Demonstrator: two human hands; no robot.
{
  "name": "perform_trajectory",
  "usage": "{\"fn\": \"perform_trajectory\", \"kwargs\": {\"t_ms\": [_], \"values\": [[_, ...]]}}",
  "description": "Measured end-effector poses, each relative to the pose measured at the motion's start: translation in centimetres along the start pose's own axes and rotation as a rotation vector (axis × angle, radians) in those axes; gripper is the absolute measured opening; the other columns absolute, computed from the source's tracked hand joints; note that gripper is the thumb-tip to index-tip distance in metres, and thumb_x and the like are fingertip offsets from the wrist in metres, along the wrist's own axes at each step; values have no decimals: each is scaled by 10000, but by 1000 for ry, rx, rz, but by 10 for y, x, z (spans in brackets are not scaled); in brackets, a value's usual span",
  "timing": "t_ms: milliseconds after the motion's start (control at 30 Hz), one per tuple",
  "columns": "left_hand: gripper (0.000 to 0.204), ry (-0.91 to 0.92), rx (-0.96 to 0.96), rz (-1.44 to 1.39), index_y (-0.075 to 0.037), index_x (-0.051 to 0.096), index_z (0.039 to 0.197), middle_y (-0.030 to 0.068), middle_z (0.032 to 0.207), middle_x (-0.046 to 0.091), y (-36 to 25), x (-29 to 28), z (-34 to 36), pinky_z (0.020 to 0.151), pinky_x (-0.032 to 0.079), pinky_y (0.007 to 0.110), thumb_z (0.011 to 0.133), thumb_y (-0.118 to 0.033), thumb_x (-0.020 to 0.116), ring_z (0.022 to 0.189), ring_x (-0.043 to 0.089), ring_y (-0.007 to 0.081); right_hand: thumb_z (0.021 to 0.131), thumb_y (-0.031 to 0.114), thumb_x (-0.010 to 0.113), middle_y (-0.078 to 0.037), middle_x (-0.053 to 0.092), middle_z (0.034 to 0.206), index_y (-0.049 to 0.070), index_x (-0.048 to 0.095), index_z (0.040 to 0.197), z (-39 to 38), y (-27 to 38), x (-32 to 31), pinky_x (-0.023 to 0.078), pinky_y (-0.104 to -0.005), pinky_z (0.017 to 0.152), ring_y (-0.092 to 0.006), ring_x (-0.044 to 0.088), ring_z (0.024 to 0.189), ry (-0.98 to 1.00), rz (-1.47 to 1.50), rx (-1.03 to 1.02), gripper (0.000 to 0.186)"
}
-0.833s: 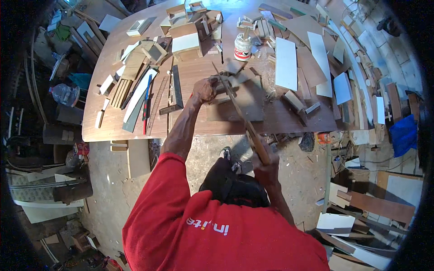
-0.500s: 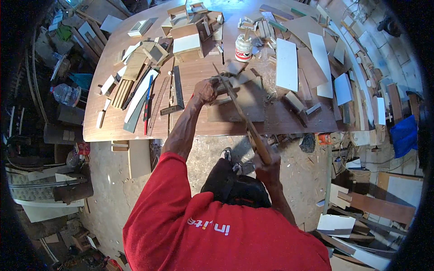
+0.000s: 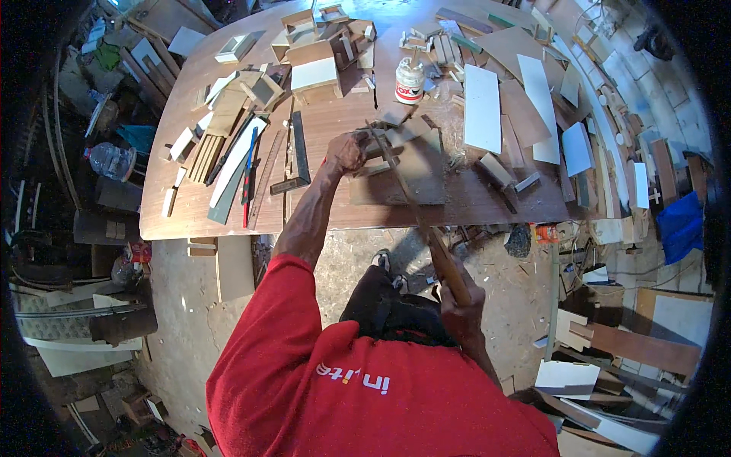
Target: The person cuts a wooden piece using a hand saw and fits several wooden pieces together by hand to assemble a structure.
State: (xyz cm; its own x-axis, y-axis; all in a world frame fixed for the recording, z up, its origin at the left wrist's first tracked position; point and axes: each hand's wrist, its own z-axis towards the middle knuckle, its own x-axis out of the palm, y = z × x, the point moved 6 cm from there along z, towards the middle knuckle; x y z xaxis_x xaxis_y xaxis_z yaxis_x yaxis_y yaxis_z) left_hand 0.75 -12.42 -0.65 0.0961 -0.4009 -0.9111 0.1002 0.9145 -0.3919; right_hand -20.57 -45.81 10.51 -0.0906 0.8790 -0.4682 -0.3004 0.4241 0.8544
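Apparently one saw (image 3: 422,218), two hands (image 3: 347,151).

head view | left of two head-worn fisheyes | looks steeply down and forward, upright, unmirrored | red shirt (image 3: 381,426) closest, filling bottom centre | hands (image 3: 346,152) at mid-range, near the middle | table (image 3: 318,207) beyond, across the top | floor (image 3: 495,312) below it | edges bowed, corners dark

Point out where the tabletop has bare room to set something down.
On the tabletop, one bare patch lies between the black-bladed square, the white-topped box and the left hand. Another sits by the front edge, between the brown board and the wooden block. Crowded: around the stacked boxes and the white panels on the right.
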Motion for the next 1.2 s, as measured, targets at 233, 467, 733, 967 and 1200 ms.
{"fn": "perform_trajectory", "kwargs": {"t_ms": [233, 467, 733, 967, 1200], "values": [[407, -91, 45, -5, -166, 659, 1104, 135, 860, 694, 24, 10, -2, 678, 536, 436, 702, -234, 668, 771, 651, 375, 797, -22, 561, -216, 678, 938, -22, 540, 1286, 10, -8, 19, 510, -325, 652, -215, 666, 752, 139, -21, 148, 489], [417, 25, 0, 16, -151, 659, 1098, 154, 903, 693, 12, 13, 4, 756, 532, 471, 692, -241, 636, 843, 658, 376, 796, -25, 561, -205, 673, 953, -7, 546, 1285, 39, -13, 29, 514, -339, 681, -263, 679, 799, 132, 81, 166, 489], [348, -27, 1, 9, -136, 667, 1043, 163, 876, 689, 10, 11, 1, 700, 530, 465, 712, -235, 630, 787, 650, 391, 784, -41, 544, -233, 669, 1061, -14, 521, 1313, -20, -13, 0, 524, -327, 773, -272, 688, 887, 136, 71, 274, 530], [352, -28, 3, -35, -131, 672, 1052, 160, 889, 689, -3, -6, -1, 715, 524, 479, 717, -237, 646, 815, 642, 401, 780, 12, 598, -176, 617, 720, 8, 514, 1300, 24, -12, 18, 484, -380, 536, -295, 615, 582, 49, -2, -22, 527], [334, -63, 94, 1, -129, 672, 1013, 163, 828, 683, -5, 1, -1, 701, 535, 458, 700, -237, 626, 770, 653, 378, 782, -32, 564, -242, 653, 1044, -14, 543, 1277, 27, -6, 20, 517, -358, 706, -305, 679, 840, 90, -37, 127, 496]]}}
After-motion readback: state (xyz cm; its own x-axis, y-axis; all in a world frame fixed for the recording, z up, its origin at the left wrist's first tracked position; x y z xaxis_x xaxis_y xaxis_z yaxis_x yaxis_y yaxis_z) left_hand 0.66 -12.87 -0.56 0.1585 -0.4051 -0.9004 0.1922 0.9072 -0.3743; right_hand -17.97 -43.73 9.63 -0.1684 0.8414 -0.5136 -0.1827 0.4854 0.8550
